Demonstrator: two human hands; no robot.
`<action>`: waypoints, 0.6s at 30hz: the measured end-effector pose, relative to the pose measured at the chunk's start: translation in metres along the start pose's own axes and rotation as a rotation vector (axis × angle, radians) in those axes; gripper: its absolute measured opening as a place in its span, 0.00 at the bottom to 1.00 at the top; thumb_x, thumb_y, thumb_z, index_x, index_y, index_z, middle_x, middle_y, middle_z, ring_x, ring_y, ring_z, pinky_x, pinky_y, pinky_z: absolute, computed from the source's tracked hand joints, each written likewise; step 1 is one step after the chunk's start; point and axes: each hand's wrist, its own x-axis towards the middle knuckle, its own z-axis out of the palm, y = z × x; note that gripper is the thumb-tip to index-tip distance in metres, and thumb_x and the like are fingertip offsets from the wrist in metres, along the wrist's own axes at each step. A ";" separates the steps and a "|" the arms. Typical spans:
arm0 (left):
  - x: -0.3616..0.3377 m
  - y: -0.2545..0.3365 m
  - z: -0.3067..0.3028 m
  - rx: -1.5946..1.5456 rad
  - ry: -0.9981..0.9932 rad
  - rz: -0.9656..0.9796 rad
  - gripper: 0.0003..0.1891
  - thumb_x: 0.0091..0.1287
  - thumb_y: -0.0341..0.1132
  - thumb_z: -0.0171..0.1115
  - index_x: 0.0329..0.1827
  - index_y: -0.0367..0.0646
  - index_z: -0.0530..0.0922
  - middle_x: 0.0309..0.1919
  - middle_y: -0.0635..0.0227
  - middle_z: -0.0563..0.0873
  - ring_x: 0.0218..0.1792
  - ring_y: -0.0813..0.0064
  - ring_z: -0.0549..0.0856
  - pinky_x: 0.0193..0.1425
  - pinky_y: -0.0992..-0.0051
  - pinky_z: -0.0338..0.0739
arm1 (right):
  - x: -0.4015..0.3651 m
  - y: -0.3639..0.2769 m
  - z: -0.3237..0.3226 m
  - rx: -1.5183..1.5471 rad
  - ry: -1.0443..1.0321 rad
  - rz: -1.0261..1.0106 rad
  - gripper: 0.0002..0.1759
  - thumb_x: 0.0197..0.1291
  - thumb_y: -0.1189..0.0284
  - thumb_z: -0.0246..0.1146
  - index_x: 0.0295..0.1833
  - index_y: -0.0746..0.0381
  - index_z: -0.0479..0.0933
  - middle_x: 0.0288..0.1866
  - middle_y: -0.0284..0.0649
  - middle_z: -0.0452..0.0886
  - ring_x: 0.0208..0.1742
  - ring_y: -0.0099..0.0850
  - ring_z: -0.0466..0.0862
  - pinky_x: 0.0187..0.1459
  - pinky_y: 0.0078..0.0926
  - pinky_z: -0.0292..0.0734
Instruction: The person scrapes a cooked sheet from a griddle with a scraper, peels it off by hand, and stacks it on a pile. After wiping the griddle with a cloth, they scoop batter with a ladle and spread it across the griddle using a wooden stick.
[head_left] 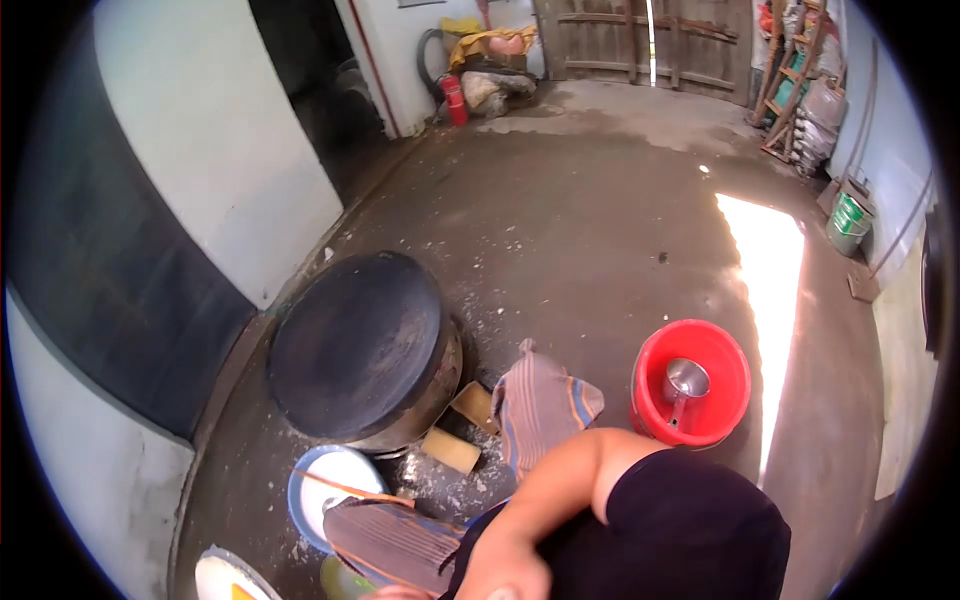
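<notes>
My right hand point(510, 578) is at the bottom edge, below the bent bare forearm. Its fingers are blurred and partly cut off, so what it holds cannot be made out. Only a sliver of skin, apparently my left hand point(398, 593), shows at the same edge. Striped cloth point(395, 535) covers my knee just above it. Left of that knee is a blue-rimmed basin point(307, 515) with white contents and a thin stick across it. A green bowl point(343, 580) is partly hidden near the bottom edge. At the lower left corner a white round container point(222, 578) holds something yellow.
A large dark round pan point(355, 345) sits on a drum-like stove, with yellowish blocks point(451, 450) beside it. A red bucket point(741, 375) holds a metal ladle point(687, 378). Farther off are a fire extinguisher point(454, 100), a wooden gate point(640, 40) and a green bucket point(849, 222).
</notes>
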 end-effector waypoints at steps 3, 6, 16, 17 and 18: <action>0.005 -0.004 -0.002 0.103 0.045 -0.043 0.13 0.56 0.36 0.56 0.27 0.30 0.75 0.26 0.52 0.80 0.26 0.57 0.80 0.31 0.64 0.74 | -0.029 -0.004 0.009 -0.212 -0.025 -0.086 0.18 0.56 0.64 0.60 0.25 0.69 0.69 0.18 0.48 0.67 0.21 0.43 0.68 0.25 0.36 0.62; 0.005 -0.010 0.004 0.116 0.055 -0.062 0.12 0.55 0.34 0.55 0.30 0.29 0.76 0.29 0.51 0.80 0.28 0.57 0.81 0.33 0.64 0.75 | -0.054 -0.016 0.014 -0.148 0.088 -0.148 0.17 0.55 0.64 0.61 0.33 0.70 0.71 0.25 0.50 0.73 0.26 0.46 0.74 0.28 0.39 0.68; -0.019 -0.022 0.006 -0.033 0.272 -0.377 0.13 0.53 0.35 0.56 0.28 0.29 0.79 0.28 0.51 0.82 0.30 0.56 0.81 0.37 0.65 0.75 | -0.036 -0.031 0.020 -0.522 0.170 -0.013 0.11 0.56 0.70 0.60 0.27 0.66 0.69 0.23 0.51 0.72 0.24 0.48 0.72 0.25 0.39 0.65; -0.024 -0.023 0.008 -0.017 0.315 -0.389 0.14 0.53 0.36 0.56 0.29 0.28 0.78 0.28 0.52 0.82 0.31 0.57 0.81 0.37 0.65 0.75 | -0.033 -0.027 0.019 -0.528 0.177 -0.013 0.11 0.56 0.70 0.60 0.27 0.66 0.69 0.23 0.51 0.72 0.24 0.48 0.72 0.25 0.39 0.65; -0.029 -0.023 0.011 -0.069 0.381 -0.437 0.17 0.54 0.40 0.57 0.29 0.28 0.79 0.29 0.52 0.82 0.32 0.57 0.81 0.37 0.65 0.75 | -0.028 -0.022 0.018 -0.550 0.177 0.055 0.11 0.55 0.70 0.59 0.27 0.67 0.69 0.23 0.52 0.72 0.25 0.49 0.72 0.26 0.39 0.65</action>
